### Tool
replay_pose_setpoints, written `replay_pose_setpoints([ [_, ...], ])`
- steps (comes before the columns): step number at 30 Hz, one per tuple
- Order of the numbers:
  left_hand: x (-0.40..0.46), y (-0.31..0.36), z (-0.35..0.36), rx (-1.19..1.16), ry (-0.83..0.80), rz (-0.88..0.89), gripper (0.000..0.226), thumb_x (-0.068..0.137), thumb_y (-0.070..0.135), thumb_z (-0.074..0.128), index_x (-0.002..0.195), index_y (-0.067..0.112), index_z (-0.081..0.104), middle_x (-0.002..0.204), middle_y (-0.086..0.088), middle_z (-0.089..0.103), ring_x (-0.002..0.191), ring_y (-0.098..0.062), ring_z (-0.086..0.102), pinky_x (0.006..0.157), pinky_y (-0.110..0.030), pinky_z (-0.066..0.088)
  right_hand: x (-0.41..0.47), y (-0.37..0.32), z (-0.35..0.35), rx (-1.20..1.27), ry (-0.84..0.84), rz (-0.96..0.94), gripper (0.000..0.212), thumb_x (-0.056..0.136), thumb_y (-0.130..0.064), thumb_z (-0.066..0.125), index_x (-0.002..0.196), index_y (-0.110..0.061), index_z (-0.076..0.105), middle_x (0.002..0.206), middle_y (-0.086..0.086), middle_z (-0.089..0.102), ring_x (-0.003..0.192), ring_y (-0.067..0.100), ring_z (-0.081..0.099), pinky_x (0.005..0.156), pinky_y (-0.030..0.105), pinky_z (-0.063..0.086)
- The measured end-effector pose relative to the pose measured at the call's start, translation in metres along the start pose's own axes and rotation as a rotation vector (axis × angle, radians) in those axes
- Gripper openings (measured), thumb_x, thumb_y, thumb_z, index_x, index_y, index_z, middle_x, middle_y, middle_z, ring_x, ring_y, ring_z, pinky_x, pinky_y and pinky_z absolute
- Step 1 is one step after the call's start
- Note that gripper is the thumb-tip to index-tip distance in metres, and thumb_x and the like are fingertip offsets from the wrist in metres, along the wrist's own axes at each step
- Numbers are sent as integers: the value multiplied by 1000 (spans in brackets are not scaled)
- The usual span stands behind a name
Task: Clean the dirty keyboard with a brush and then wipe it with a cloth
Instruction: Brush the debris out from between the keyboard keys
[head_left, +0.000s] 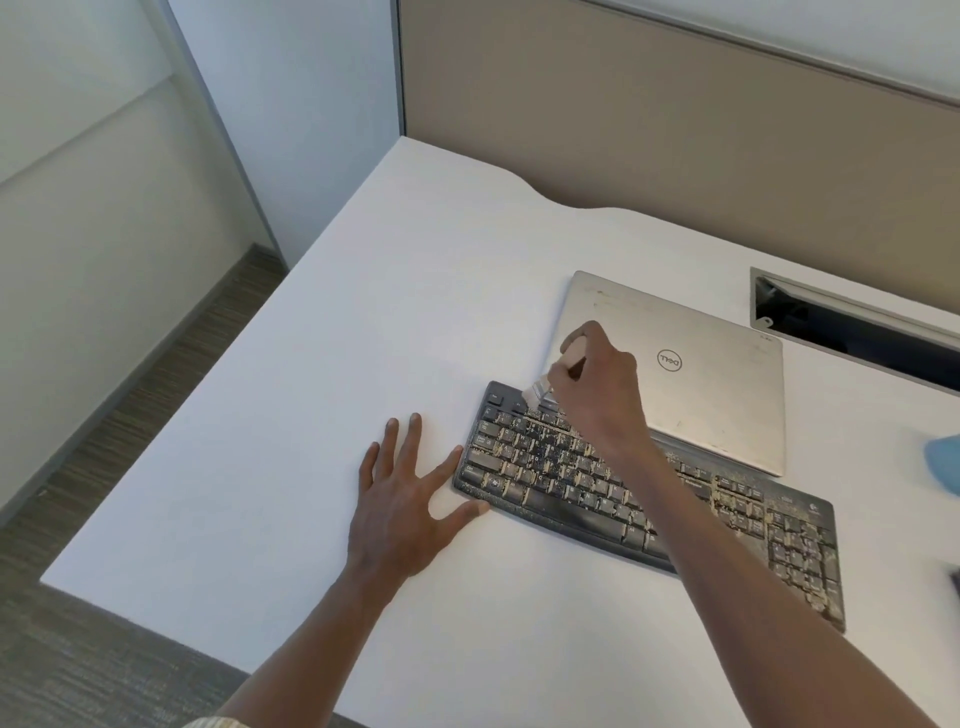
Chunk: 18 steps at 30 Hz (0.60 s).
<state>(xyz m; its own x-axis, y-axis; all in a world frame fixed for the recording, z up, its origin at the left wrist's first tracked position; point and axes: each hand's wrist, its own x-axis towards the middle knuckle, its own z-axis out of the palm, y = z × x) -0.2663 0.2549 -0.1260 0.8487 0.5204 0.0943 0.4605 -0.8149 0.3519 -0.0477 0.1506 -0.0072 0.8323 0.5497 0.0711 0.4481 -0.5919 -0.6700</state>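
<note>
Flat on the desk (311, 364), my left hand (405, 499) lies spread, touching the crumb-strewn keyboard (571, 493); my right hand (597, 389) grips the brush (540, 387) at its far-left corner.

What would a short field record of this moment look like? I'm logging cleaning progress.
stage: brushing, wiping not yet begun
right hand: holds brush, bristles at keyboard's top-left rows
left hand: flat on desk, fingertips touching keyboard's left end
keyboard: black, crumbs across keys
laptop: closed, behind keyboard
cloth: blue, at right edge, untouched
</note>
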Motion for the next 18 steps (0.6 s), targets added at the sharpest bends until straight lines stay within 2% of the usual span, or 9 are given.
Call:
replay_pose_setpoints([
  [4,0,-1,0,-2,-1,4,76,86,88,32,141,42,57,168,-10,17,157,-31,5,124,-53,18,-1,-1,4,-22,10,-43,13,92,-11,56,103,-14,50,72,4,59,53,14,53,44,17,33],
  [7,0,-1,0,3,-1,1,76,86,88,32,141,42,56,169,-10,16,157,-30,4,124,-52,16,-1,1,3,-50,-21,-58,13,91,-9,55,101,-14,49,69,2,56,50,6,51,41,14,32],
  [11,1,-1,0,4,-6,-5,75,86,88,33,142,43,55,169,-8,16,157,-29,4,124,-51,16,1,0,5,3,-5,-60,14,92,-11,56,104,-13,50,72,3,58,56,17,56,48,27,41],
  [18,1,1,-2,1,-12,-22,76,85,89,31,142,44,55,169,-7,16,157,-28,4,125,-49,14,-1,-2,10,-33,8,-107,15,90,-10,56,103,-11,50,73,11,62,62,28,60,57,39,50],
])
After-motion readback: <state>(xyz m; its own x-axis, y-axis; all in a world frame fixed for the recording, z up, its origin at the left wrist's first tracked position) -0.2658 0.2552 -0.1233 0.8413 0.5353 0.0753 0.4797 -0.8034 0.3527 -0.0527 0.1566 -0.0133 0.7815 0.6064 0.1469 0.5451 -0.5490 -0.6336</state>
